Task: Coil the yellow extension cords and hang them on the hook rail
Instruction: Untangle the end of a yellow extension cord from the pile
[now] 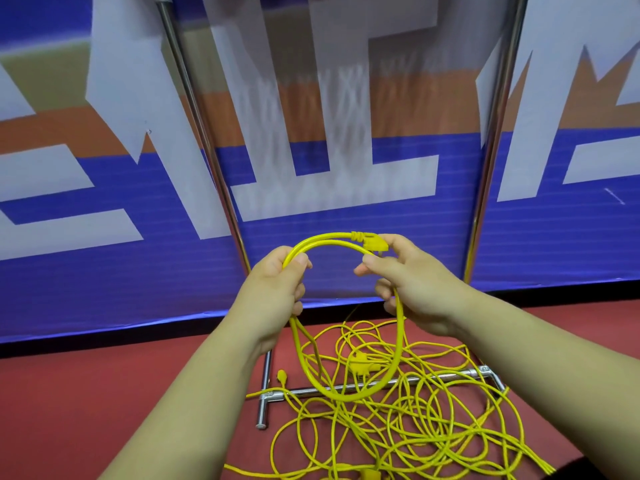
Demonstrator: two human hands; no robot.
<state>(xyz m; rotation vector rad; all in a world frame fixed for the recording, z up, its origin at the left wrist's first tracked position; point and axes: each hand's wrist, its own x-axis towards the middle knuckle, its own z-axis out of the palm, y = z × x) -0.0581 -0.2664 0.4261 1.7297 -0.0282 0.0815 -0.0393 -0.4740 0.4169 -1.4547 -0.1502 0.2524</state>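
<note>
A matte red floor [104, 393] meets a glossy blue banner [104, 271] with blocky white lettering, crossed by a rack's slim chrome poles [207, 143]; its tubular base bar [433, 375] lies on the floor. Above it, the left hand [277, 292] curls its fingers around a smooth yellow cord loop [398, 341], while the right hand [415, 285] grips the loop beside its moulded plug [369, 241]. A tangle of thin yellow cord [433, 431] sprawls across the floor, near and right.

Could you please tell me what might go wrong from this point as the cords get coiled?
The coil held by the left hand and right hand trails into the tangled cords on the floor, so pulling more length may tighten knots. Those cords also lie across the rack's base bar and could snag on it.
</note>
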